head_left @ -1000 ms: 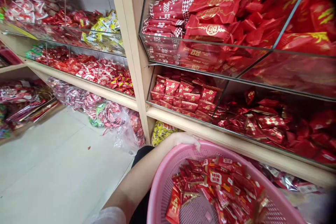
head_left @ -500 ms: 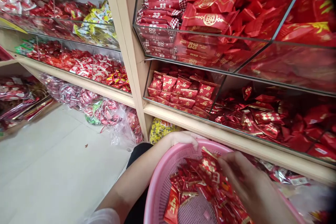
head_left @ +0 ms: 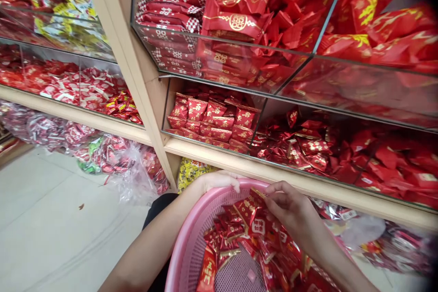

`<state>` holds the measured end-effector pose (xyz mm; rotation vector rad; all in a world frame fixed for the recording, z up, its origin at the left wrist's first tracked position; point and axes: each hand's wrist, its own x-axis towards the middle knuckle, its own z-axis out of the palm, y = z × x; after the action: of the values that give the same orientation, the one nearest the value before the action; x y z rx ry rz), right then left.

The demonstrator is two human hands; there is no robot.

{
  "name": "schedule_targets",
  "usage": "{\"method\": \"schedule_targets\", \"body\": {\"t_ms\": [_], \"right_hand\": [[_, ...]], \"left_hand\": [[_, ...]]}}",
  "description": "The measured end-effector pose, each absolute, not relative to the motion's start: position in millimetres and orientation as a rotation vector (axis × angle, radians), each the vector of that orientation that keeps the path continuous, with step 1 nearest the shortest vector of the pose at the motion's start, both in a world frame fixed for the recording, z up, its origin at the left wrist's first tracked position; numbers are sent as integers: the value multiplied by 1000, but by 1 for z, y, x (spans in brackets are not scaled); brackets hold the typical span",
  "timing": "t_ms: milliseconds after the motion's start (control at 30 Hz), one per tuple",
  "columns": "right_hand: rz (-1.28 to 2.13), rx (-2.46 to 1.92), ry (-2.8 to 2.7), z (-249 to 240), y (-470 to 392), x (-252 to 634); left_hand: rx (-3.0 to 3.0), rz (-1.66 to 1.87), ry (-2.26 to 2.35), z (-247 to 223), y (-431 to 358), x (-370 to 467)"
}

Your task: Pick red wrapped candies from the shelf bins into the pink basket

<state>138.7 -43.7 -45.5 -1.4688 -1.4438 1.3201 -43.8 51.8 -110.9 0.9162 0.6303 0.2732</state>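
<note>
A pink mesh basket (head_left: pixel 181 237) holds red and gold wrapped packets (head_left: pixel 236 228). My left hand (head_left: pixel 222 181) is closed over the basket's far rim, its fingers curled to the inside. At the basket's far right side, my right hand (head_left: pixel 282 200) pinches the gold-edged end of a red packet (head_left: pixel 249 207) between thumb and fingers. A red packet with gold characters (head_left: pixel 207 269) lies at the basket's left, and a small pink piece (head_left: pixel 251 275) rests on the mesh bottom.
Wooden shelves (head_left: pixel 219 157) with clear-fronted bins of red packets stand just beyond the basket. Plastic bags of sweets (head_left: pixel 119 159) lie on the floor beneath them at the left. A yellow bag (head_left: pixel 193 171) sits under the shelf. More bags (head_left: pixel 393 242) are at the right.
The view has shifted, so shelves and basket appear further left. My right hand has moved toward the basket's far rim, and the packet at its fingertips shows more clearly.
</note>
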Motion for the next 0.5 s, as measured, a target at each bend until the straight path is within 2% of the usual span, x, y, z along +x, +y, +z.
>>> {"method": "schedule_targets", "body": {"t_ms": [333,500], "right_hand": [[1271,-1467,-1596,-55,-47,140],[1386,-1502,-1552,-54,-46,129]], "left_hand": [[938,311,734,-102,50,-42],[944,300,721,-100,50,-41]]}}
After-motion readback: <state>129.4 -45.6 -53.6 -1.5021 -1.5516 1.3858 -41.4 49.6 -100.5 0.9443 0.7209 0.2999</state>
